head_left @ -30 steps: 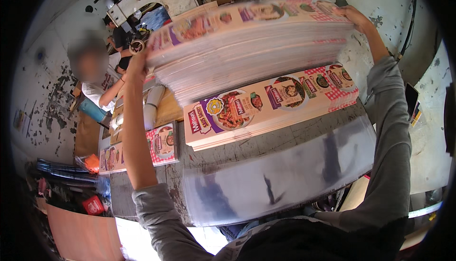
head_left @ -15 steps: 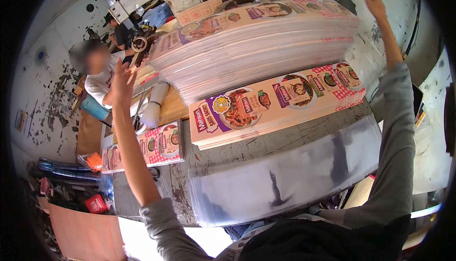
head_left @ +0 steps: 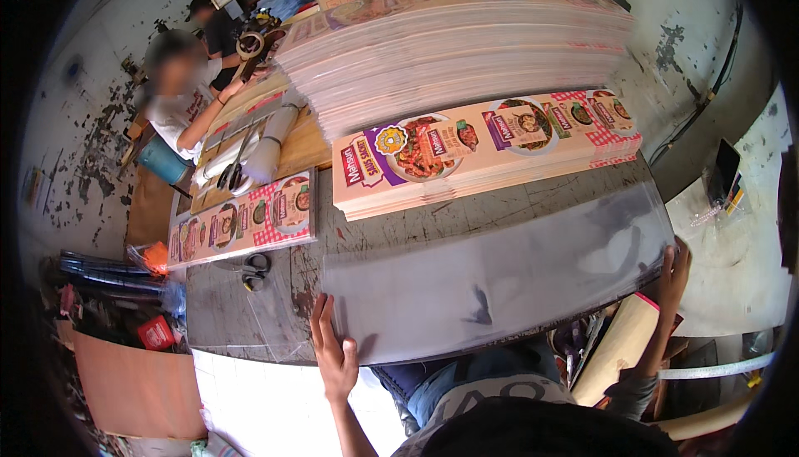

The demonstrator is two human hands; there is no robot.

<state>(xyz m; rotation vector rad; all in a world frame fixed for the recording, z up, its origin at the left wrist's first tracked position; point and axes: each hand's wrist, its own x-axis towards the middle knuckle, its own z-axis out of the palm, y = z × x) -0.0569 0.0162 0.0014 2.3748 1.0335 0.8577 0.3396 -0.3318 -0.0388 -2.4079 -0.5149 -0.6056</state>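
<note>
At the clear sheets (head_left: 499, 265), slightly parted fingers (head_left: 325, 330) touch both ends.

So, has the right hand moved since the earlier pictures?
Yes: the right hand has come down toward the near edge of the table, to the clear sheets.

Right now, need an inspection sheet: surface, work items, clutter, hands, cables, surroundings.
Surface: dark tabletop, scratched, worn.
Work items: clear plastic sheets along near edge; low printed stack behind; tall stack beyond.
Clutter: scissors and smaller printed stack at left.
Hands: left hand open at sheets' left end; right hand at right end, grip unclear.
Cables: black cable, right wall.
Surroundings: peeling wall; person in white, person in black.
</note>
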